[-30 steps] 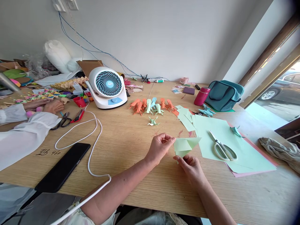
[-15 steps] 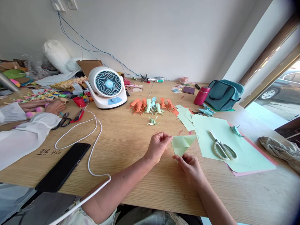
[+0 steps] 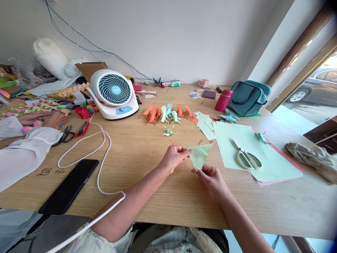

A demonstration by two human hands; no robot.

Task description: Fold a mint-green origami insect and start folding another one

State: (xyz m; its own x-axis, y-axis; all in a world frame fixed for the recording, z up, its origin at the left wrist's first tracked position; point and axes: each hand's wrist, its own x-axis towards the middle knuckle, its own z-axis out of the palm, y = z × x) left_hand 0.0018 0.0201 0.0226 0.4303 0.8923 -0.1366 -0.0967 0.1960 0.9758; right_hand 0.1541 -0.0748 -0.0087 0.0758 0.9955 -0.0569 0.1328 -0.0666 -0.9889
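Note:
A light green folded paper (image 3: 199, 155) lies just above the wooden table (image 3: 147, 154), held between both my hands. My left hand (image 3: 175, 157) pinches its left corner. My right hand (image 3: 210, 175) pinches its lower tip from below. The paper forms a downward-pointing triangle with a folded flap on top. Beyond it stands a row of orange, green and blue folded paper cranes (image 3: 165, 114), with one small green crane (image 3: 169, 131) in front.
Green sheets (image 3: 237, 147) with scissors (image 3: 246, 158) lie to the right, over pink paper. A white fan (image 3: 114, 93), white cable (image 3: 101, 165) and black phone (image 3: 70, 186) lie left. Another person's sleeve (image 3: 23, 154) rests far left. A red bottle (image 3: 223, 100) and teal bag (image 3: 249, 98) stand behind.
The paper has been folded narrower between my hands, its right point drawn in. The view has shifted slightly, so everything sits a little higher and further left.

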